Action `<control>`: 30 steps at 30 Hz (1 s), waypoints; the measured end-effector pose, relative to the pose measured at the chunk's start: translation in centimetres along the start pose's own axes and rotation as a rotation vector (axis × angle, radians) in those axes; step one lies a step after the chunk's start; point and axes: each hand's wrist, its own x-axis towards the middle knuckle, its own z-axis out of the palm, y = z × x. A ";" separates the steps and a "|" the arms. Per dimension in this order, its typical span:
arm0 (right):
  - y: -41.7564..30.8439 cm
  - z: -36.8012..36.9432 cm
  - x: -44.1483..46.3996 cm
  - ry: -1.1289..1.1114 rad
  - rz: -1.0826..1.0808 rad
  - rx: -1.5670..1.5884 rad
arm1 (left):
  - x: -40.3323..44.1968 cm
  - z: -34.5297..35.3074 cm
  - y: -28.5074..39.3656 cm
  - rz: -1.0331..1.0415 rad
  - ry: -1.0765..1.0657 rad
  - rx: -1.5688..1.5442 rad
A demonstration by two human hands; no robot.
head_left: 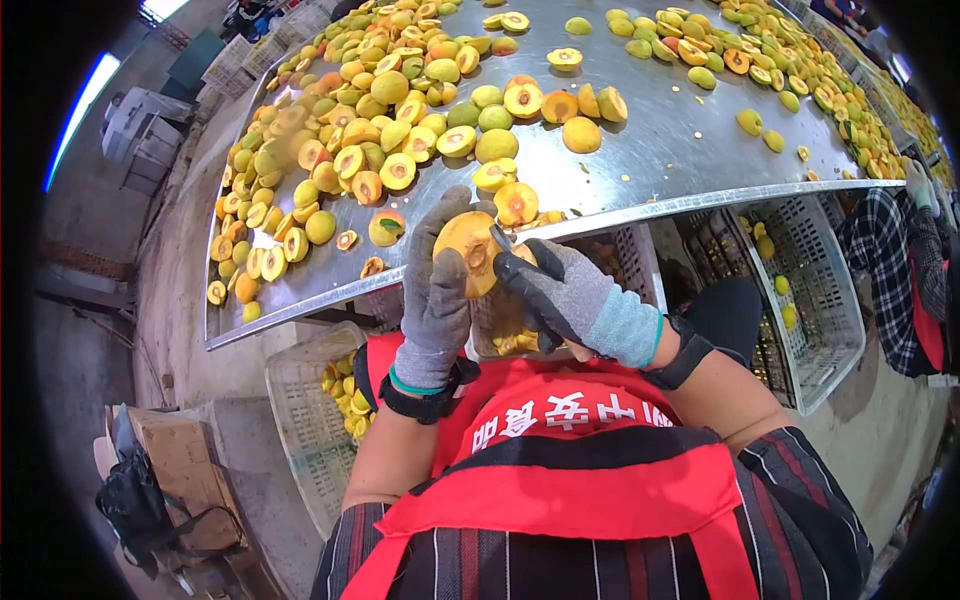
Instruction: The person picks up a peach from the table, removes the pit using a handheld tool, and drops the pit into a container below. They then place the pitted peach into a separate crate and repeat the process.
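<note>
My left hand [438, 300], in a grey knit glove with a dark palm, is closed around a halved yellow peach [465, 243]. Its cut face, with a brownish centre, is turned to the right. My right hand [572, 290], gloved alike, grips a small short-bladed hand tool [500, 238]; its tip is at the peach's cut side, and the fingers hide most of the handle. Both hands are just over the near edge of the metal table [640, 165]. Closest to them on the tabletop lies a peach half [517, 203].
Heaps of peach halves [385, 95] cover the table's left side, with more [740, 60] at the far right. Below the edge stand a white plastic crate [300, 400] holding yellow pieces and another crate [815, 300]. A co-worker's checkered sleeve [880, 270] shows at right.
</note>
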 end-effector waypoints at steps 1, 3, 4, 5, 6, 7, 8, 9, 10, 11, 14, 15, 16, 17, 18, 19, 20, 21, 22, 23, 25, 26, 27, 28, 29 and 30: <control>0.5 0.0 0.0 0.000 0.001 0.001 | 0.0 0.0 -0.1 0.071 0.013 0.106; 1.6 0.2 0.1 0.027 -0.369 -0.256 | -0.1 0.1 -0.1 0.141 0.024 0.213; 1.7 0.2 0.0 0.028 -0.368 -0.254 | -0.3 0.2 0.0 0.158 0.010 0.238; 1.4 0.3 -0.1 0.010 -0.285 -0.187 | -0.4 0.3 0.2 0.175 -0.004 0.263; 1.2 0.4 -0.2 -0.009 -0.200 -0.119 | -0.5 0.7 0.4 0.171 -0.007 0.262; 0.9 0.9 -0.4 -0.007 -0.197 -0.117 | -0.5 1.3 0.9 0.164 0.005 0.275; 0.6 1.5 -0.5 0.011 -0.059 0.052 | -0.5 1.6 1.1 0.159 0.018 0.288; 0.2 1.8 -0.6 0.029 0.079 0.220 | -0.5 1.4 0.8 0.157 0.016 0.288; -0.4 1.7 -0.9 -0.081 0.175 0.461 | -0.5 0.9 0.5 0.221 -0.014 0.338; 0.1 1.8 -0.8 -0.081 0.177 0.462 | -0.4 0.5 0.3 0.286 -0.043 0.387; 0.9 1.7 -0.7 -0.183 0.136 0.453 | -0.1 0.1 1.0 0.293 -0.163 0.424; 0.3 1.4 -0.9 -0.183 0.139 0.453 | -0.1 -0.1 1.0 0.290 -0.161 0.423; -0.2 1.1 -1.2 -0.191 0.059 0.306 | -0.2 -0.3 0.8 0.240 -0.183 0.413; -0.4 0.8 -1.4 -0.198 -0.024 0.157 | -0.2 -0.4 0.7 0.192 -0.205 0.404; -0.5 0.6 -1.6 -0.197 -0.024 0.159 | -0.2 -0.1 1.0 0.192 -0.206 0.404; -0.4 0.6 -2.0 -0.300 0.134 0.476 | -0.4 0.4 1.6 0.128 -0.214 0.253; -0.4 0.5 -2.3 -0.399 0.296 0.794 | -0.5 0.7 1.9 0.062 -0.220 0.102; -0.5 0.5 -2.3 -0.398 0.298 0.797 | -0.4 0.6 2.0 0.058 -0.220 0.101; -0.6 0.6 -2.3 -0.391 0.241 0.705 | -0.1 0.3 2.0 0.096 -0.264 0.150; -0.8 0.6 -2.4 -0.386 0.186 0.615 | -0.1 0.1 2.1 0.131 -0.307 0.200; -1.7 1.0 -2.3 -0.248 0.261 0.414 | -0.1 0.5 2.6 0.009 -0.258 0.301; -1.7 1.0 -2.1 -0.239 0.265 0.328 | 0.0 0.4 2.1 0.028 -0.230 0.376; -1.7 0.9 -2.0 -0.230 0.268 0.239 | 0.0 0.3 1.8 0.050 -0.202 0.451; -2.0 0.9 -2.3 -0.229 0.344 0.370 | 0.0 0.5 1.8 0.050 -0.205 0.448; -1.6 0.8 -2.3 -0.227 0.345 0.368 | -0.1 0.8 1.9 0.092 -0.208 0.421; -0.9 0.7 -2.4 -0.346 0.308 0.564 | -0.3 1.0 1.9 0.129 -0.210 0.395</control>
